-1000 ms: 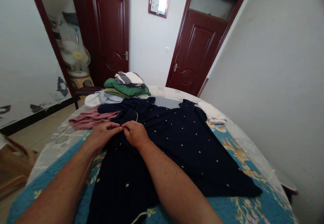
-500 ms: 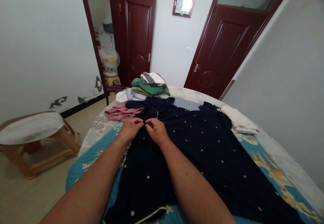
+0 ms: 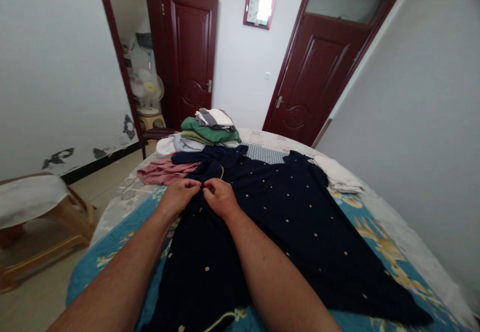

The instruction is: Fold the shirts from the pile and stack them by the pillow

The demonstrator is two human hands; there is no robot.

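Note:
A dark navy garment (image 3: pixel 277 212) with small pale motifs and cream piping lies spread over the table. My left hand (image 3: pixel 179 193) is closed in a pinch at the garment's left part, near the piped edge. Right beside it, my right hand (image 3: pixel 220 196) pinches the same dark cloth, thumb and fingertips together. The two sets of fingertips are only a little apart. What exactly sits between them, perhaps a fold or a small fastening, is too small to make out. Below my forearms hangs a piped hem of the garment.
A stack of folded clothes with a green piece (image 3: pixel 212 131) stands at the back left, beside a pink cloth (image 3: pixel 165 171). A folded white cloth (image 3: pixel 337 173) lies at right. Beneath is a blue floral quilted mat (image 3: pixel 112 252). A stool (image 3: pixel 35 199) stands left of the table.
The whole view has shifted, so things appear further left. Both hands stay at the same spot on the navy garment, still pinching, with only slight finger movement.

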